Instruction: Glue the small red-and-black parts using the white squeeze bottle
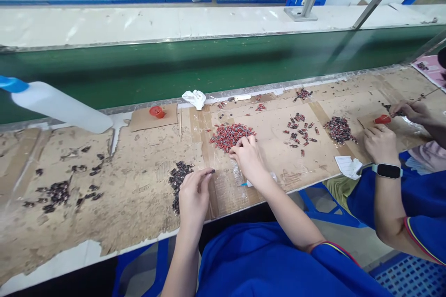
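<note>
The left hand [194,190] pinches a small black piece [211,171], probably by the fingertips for fine control; the black pile [177,180] lies just left of it, seemingly within short reach. The right hand [247,158] bends over the red pile's [228,137] near edge; its grip I cannot tell.

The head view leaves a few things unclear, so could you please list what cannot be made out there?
In the head view:
Right hand: its own fingers hide whether it holds a piece from the red-and-black pile.
Dark piece in the left hand: too small for detail.
White bottle: the left edge cuts off its blue top.
</note>
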Demonstrator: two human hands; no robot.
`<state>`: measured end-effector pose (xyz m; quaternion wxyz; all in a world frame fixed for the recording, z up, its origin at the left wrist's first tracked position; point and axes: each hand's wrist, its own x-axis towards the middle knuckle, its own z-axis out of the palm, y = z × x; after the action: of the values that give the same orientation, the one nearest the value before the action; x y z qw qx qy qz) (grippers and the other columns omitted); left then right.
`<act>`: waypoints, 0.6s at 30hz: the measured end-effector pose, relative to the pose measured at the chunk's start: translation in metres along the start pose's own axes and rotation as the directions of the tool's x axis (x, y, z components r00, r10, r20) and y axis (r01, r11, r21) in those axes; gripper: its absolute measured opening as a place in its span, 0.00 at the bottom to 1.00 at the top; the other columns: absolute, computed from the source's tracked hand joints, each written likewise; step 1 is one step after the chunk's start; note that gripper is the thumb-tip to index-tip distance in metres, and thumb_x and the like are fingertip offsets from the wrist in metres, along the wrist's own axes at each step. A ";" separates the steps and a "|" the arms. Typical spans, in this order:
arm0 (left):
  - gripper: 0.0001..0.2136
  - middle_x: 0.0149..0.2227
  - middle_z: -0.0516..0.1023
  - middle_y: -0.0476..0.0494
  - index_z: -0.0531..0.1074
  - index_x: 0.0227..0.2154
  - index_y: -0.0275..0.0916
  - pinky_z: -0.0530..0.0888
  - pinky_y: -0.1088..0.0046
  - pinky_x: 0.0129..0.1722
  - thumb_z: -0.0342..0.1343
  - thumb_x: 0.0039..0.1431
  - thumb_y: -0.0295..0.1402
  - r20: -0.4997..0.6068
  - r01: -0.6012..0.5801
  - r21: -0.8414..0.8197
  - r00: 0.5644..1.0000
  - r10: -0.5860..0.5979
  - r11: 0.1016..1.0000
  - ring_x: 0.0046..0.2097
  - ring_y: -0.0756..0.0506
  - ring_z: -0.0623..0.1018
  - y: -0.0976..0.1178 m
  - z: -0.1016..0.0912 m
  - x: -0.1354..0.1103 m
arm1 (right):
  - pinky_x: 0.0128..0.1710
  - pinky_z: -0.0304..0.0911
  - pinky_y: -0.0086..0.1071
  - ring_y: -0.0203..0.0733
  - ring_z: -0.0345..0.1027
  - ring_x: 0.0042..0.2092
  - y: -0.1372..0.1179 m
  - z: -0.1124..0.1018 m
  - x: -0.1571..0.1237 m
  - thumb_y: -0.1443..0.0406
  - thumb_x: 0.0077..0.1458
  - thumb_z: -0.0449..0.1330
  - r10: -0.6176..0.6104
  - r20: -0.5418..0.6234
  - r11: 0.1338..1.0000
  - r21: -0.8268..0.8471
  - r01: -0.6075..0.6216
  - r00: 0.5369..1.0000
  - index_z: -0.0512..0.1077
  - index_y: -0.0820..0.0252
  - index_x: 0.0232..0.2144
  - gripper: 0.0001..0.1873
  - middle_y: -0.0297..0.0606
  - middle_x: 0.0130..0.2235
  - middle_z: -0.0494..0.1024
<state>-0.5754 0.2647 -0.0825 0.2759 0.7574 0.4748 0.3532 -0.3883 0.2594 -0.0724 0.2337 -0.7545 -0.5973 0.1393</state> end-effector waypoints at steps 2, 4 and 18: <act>0.11 0.35 0.82 0.43 0.77 0.35 0.42 0.74 0.65 0.43 0.51 0.61 0.39 -0.006 0.029 -0.017 1.000 -0.029 0.999 0.40 0.43 0.79 0.001 -0.001 0.000 | 0.42 0.62 0.38 0.47 0.58 0.44 -0.001 -0.001 0.000 0.67 0.56 0.64 0.009 0.026 1.000 -0.025 -0.008 1.000 0.77 0.57 0.26 0.07 0.43 0.36 0.70; 0.10 0.37 0.82 0.43 0.77 0.36 0.42 0.74 0.64 0.44 0.52 0.60 0.39 -0.018 0.054 -0.022 0.998 -0.055 0.998 0.41 0.43 0.79 0.002 -0.001 0.000 | 0.42 0.62 0.38 0.48 0.58 0.45 -0.002 -0.004 -0.002 0.69 0.57 0.63 -0.014 0.042 0.999 -0.042 0.015 0.999 0.76 0.59 0.28 0.05 0.44 0.37 0.71; 0.11 0.36 0.81 0.43 0.77 0.36 0.41 0.74 0.65 0.45 0.52 0.62 0.40 -0.093 0.014 -0.005 0.996 -0.014 1.000 0.41 0.44 0.77 0.012 0.008 0.009 | 0.37 0.66 0.31 0.38 0.72 0.37 -0.013 -0.017 -0.005 0.68 0.59 0.60 -0.220 0.091 0.804 0.581 0.127 0.971 0.80 0.59 0.38 0.08 0.38 0.36 0.80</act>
<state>-0.5603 0.2676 -0.0755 0.2579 0.7362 0.4915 0.3871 -0.3923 0.2539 -0.0512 0.4140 -0.5787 -0.6107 0.3474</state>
